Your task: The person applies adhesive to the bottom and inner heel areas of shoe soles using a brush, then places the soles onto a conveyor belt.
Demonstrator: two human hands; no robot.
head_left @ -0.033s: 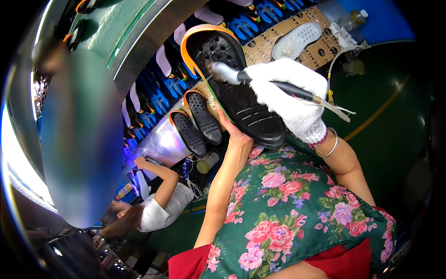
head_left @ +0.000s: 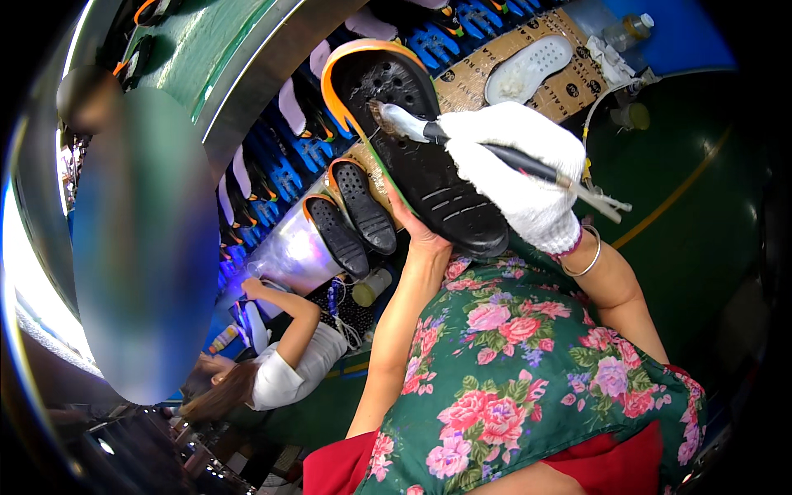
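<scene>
A black shoe sole (head_left: 450,186) with an orange rim at its far end is tilted up in front of me. My left hand (head_left: 418,229), bare, grips it from beneath along its left edge; most of those fingers are hidden behind it. In a white knit glove, my right hand (head_left: 520,161) is closed round a brush (head_left: 406,124) with a dark handle. The brown bristles touch the sole's inner face, just below a group of round holes. That face looks wet and shiny in places.
Two smaller-looking black soles (head_left: 363,206) lie to the left. A pale grey perforated sole (head_left: 528,70) lies on printed cardboard (head_left: 462,87). Beyond are rows of blue racks (head_left: 285,177), a green conveyor (head_left: 214,49) and a clear bottle (head_left: 631,31). A co-worker (head_left: 289,363) works at lower left.
The brush tip and my right hand have shifted very slightly over the sole, and the bristles show more sharply. Both hands keep their holds.
</scene>
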